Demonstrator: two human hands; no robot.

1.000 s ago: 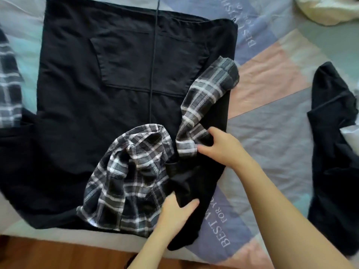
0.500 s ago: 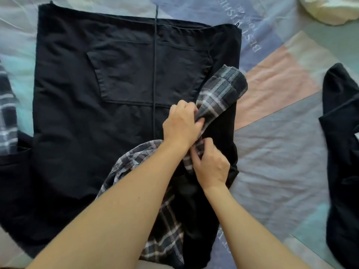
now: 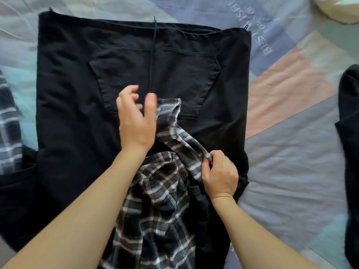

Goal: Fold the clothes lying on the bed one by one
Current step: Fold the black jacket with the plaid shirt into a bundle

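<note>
Your left hand (image 3: 137,121) hovers over the middle of the black hooded sweatshirt with the front pouch pocket (image 3: 77,113), fingers loose and slightly curled, holding nothing; its thumb side lies just beside the raised cuff end of the black-and-white plaid sleeve (image 3: 171,115). Your right hand (image 3: 219,175) pinches that plaid sleeve lower down, thumb and fingers curled round a fold of the cloth. The sweatshirt lies spread flat on the pastel patchwork bedspread with printed lettering (image 3: 291,152), its black drawstring (image 3: 152,61) running straight down the chest. The plaid-lined hood (image 3: 155,210) is bunched near your forearms. A second dark garment (image 3: 349,142) lies crumpled at the right edge, well apart. A cream pillow (image 3: 338,8) shows at the upper right corner.
</note>
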